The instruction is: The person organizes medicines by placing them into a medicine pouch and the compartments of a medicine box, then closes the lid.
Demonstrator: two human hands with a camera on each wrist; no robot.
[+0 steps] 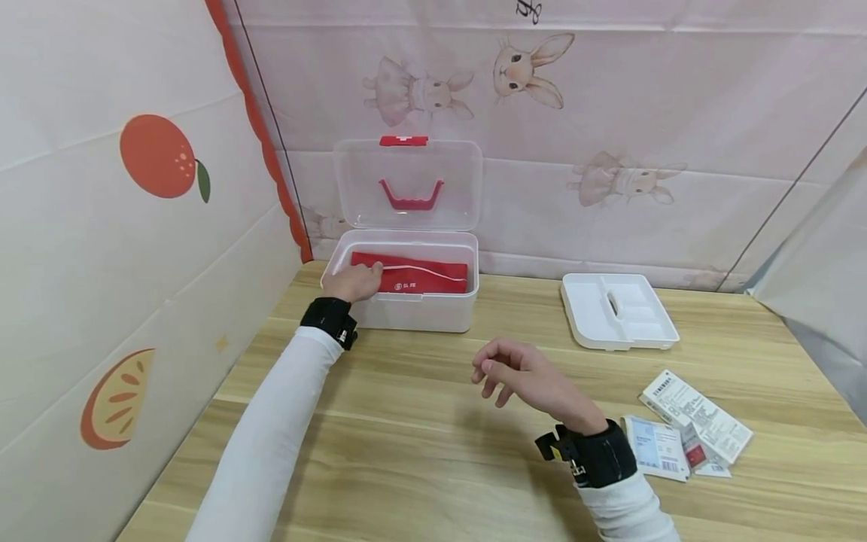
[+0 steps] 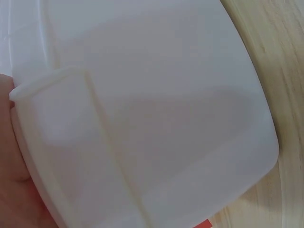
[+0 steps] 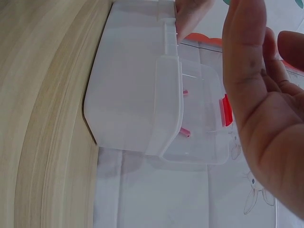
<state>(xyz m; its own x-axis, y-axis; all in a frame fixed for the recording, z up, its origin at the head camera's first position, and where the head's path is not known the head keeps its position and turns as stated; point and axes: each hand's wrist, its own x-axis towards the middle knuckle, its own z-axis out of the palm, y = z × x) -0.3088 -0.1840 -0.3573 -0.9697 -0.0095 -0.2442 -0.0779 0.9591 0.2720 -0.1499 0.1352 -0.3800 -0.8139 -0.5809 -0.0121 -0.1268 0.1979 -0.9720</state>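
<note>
The left hand (image 1: 354, 283) hides the near left end of the red pouch (image 1: 427, 280), and the near wall of the white box (image 1: 413, 314) hides its lower part; whether the fingers (image 1: 375, 269) grip the pouch cannot be told. In the left wrist view that hand is cut off at the left, the right hand (image 1: 538, 382) at the right in its own view. Print on the carton (image 1: 707, 421) and the packet (image 1: 655, 446) is too small to read; the near edge crops both sleeves (image 1: 264, 444)
</note>
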